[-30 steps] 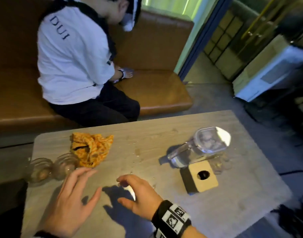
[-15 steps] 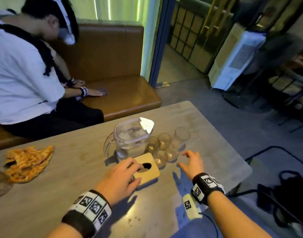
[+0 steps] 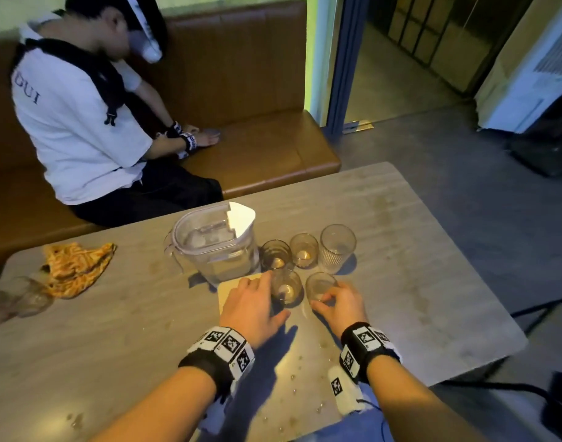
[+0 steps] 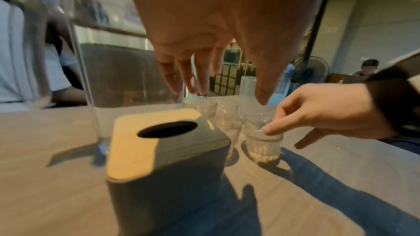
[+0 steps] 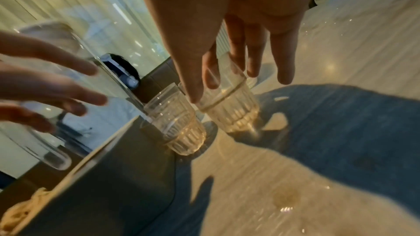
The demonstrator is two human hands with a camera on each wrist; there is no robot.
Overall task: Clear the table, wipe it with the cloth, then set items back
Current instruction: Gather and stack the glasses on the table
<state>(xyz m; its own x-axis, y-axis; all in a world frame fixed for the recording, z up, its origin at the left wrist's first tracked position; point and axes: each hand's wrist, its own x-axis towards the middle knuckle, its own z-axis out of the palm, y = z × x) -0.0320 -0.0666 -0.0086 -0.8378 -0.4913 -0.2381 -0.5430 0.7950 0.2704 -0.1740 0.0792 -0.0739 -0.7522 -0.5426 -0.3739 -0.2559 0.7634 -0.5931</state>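
Note:
On the grey table (image 3: 400,282) a clear pitcher (image 3: 215,247) stands beside several ribbed glasses. My left hand (image 3: 273,298) hovers with spread fingers over the wooden-topped tissue box (image 4: 159,150), close to a short glass (image 3: 287,290), and holds nothing. My right hand (image 3: 324,299) reaches the nearest-right glass (image 3: 321,283). Its index fingertip touches that glass's rim (image 4: 263,137) while the thumb stays off the wall. In the right wrist view the straight fingers of my right hand (image 5: 218,87) straddle the rim of this glass (image 5: 229,112). The orange cloth (image 3: 75,269) lies crumpled at the table's left.
Two more glasses (image 3: 21,301) sit at the table's far left edge. A person in a white shirt (image 3: 75,122) sits on the brown bench (image 3: 257,148) behind the table. Water droplets (image 3: 298,378) dot the near tabletop. Cables (image 3: 528,314) run across the floor on the right.
My view swung from the cloth side to the pitcher side. Both hands moved right and forward; the left came over the tissue box, the right reached the near glass.

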